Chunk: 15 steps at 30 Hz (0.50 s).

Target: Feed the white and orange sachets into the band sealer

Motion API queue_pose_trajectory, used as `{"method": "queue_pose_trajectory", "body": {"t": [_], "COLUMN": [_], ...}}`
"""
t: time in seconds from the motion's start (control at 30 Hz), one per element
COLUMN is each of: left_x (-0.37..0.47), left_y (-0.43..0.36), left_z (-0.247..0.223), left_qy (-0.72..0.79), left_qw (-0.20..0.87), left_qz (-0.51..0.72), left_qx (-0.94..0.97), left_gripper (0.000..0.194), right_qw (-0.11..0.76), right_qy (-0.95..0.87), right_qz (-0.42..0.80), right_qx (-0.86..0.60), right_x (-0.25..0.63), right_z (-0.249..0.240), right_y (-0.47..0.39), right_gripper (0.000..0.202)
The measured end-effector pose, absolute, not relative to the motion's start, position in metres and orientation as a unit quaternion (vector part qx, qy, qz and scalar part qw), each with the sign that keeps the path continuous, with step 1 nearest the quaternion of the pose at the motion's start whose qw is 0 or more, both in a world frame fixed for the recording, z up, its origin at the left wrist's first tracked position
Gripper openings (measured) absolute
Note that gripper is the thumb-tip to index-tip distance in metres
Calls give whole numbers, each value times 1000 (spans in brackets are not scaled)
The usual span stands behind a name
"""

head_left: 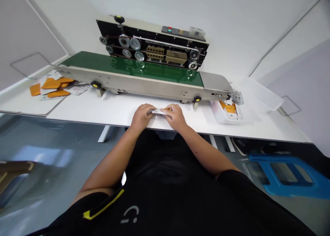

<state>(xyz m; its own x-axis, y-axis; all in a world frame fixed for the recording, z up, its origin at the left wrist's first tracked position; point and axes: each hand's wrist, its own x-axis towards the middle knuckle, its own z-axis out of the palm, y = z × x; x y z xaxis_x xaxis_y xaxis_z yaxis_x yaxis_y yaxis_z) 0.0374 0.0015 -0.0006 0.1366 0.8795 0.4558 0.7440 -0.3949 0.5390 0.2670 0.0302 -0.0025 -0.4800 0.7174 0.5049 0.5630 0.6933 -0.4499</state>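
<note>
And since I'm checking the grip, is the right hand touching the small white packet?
Touching. The head view shows the right hand gripping the white packet, its thumb laid over the packet's end.

Centre of frame: white packet [159,111] held in the fingers of left hand [140,119] and right hand [177,118], near the front edge of white table [77,108]. Upper centre: roller machine [154,52] behind green conveyor belt [154,70]. Left: loose pile of orange and white packets [55,85]. Right of centre: translucent bin [221,118] containing further packets [230,108]. Lower right: blue stool [306,192].
</note>
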Motion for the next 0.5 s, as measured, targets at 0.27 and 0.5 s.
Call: {"method": "queue_pose_trajectory", "body": {"t": [0.27,0.5], "left_x": [41,39], "left_y": [4,8], "left_z": [-1,-7], "left_qy": [561,539], "left_qw": [80,72], "left_qz": [345,348], "left_qx": [748,764], "left_gripper": [27,25], "right_qw": [472,603], "right_qy": [-789,-604], "right_qz": [123,232], "right_qx": [-374,-467], "right_x": [276,343], "right_z": [17,116], "right_y": [18,94], "right_gripper": [30,40]}}
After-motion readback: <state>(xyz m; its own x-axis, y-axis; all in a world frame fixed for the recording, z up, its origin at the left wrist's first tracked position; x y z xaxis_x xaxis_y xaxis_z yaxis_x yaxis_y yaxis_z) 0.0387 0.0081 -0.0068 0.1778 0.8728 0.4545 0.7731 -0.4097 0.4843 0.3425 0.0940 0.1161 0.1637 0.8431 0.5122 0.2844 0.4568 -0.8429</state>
